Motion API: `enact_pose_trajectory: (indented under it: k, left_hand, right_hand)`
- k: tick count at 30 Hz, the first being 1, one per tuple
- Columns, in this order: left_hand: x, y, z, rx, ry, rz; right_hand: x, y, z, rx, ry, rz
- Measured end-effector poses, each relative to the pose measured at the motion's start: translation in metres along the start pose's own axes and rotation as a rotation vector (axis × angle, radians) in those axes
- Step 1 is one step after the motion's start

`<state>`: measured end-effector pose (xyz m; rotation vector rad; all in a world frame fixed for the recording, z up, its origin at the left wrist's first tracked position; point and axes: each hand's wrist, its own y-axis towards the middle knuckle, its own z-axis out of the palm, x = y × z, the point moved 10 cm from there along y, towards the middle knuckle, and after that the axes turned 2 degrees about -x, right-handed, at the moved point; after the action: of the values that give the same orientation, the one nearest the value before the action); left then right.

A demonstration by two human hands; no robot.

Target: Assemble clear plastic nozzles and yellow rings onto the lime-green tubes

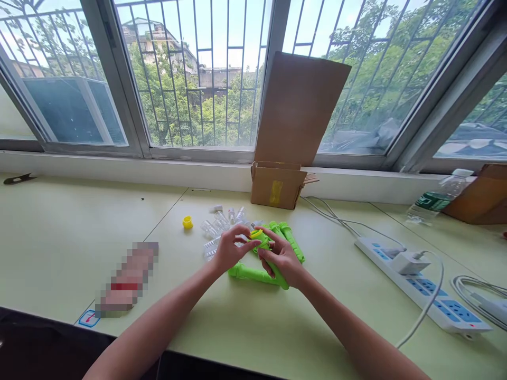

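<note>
My right hand [284, 257] is wrapped round a green plastic tube-shaped handle [280, 275], its wider end tilted up toward my left hand. A yellow ring [256, 233] sits at that wider end. My left hand [234, 247] pinches the ring's rim between thumb and fingers. Below my hands lies another green handle [253, 273] on the table, and more green handles [292, 241] lie just behind my right hand. Several clear plastic cylinders [214, 227] are gathered beyond my left hand, partly hidden by it. Farther left stands a loose yellow ring-shaped part [187, 222].
At the back, an open cardboard box [277, 184] leans its flap against the window. A white power strip [420, 285] with cables lies on the right, near a plastic bottle [438, 198]. On the left of the pale green table [198, 322] is a pixelated patch [129, 279].
</note>
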<state>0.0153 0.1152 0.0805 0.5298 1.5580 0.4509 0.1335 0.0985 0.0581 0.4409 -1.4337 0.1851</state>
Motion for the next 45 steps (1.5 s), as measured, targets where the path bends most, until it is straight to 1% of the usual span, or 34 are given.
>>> enact_pose_trajectory:
  k: [11,20,27,34,40,45]
  left_hand:
    - [0.004,0.001,0.001,-0.006,0.005,-0.045]
    - [0.004,-0.002,-0.001,-0.036,0.03,-0.036]
    - [0.007,-0.001,0.001,-0.025,-0.028,-0.073]
    - [0.007,-0.003,0.002,-0.02,-0.049,-0.076]
    - [0.013,-0.004,0.007,0.018,-0.096,-0.123]
    - [0.006,-0.006,0.007,0.0,-0.103,-0.094]
  right_hand:
    - [-0.003,0.0,-0.003,-0.036,-0.023,0.026]
    - [-0.003,0.001,-0.001,-0.023,-0.021,0.03]
    - [-0.005,0.0,-0.001,-0.023,0.015,0.058]
    - [-0.005,-0.002,0.002,0.014,0.076,0.109]
    - [-0.01,-0.001,0.002,0.041,0.123,0.15]
    - [-0.008,-0.001,0.002,0.056,0.093,0.139]
